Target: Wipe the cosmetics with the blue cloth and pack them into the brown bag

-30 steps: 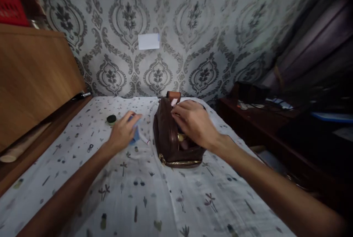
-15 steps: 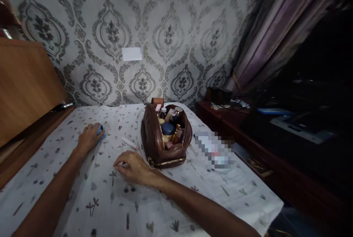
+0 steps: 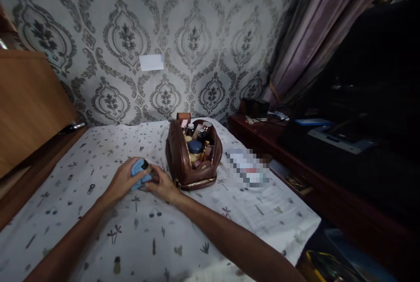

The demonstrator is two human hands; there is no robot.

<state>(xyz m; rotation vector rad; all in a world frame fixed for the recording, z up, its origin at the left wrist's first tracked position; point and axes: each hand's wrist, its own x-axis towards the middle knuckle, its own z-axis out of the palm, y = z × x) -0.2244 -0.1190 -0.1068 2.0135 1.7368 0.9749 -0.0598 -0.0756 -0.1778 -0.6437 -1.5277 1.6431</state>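
My left hand is closed around a crumpled light-blue cloth. A small dark object shows at the top of the cloth, between the two hands; its kind is too small to tell. From the other side my right hand meets it, fingers bent and closed at the cloth's edge, partly hiding what they grip. Just right of the hands stands an unzipped brown leather toiletry bag, full of cosmetics, among them a dark-blue round lid and several small bottles.
A white sheet with small printed plants covers the surface. Right of the bag lies a blurred-out item. A wooden cabinet stands at left, a dark red desk at right. Patterned wallpaper fills the back.
My left hand has brought the blue cloth right and nearer, to meet my right hand. The white tube that lay beside the bag is no longer visible. The view has shifted slightly.
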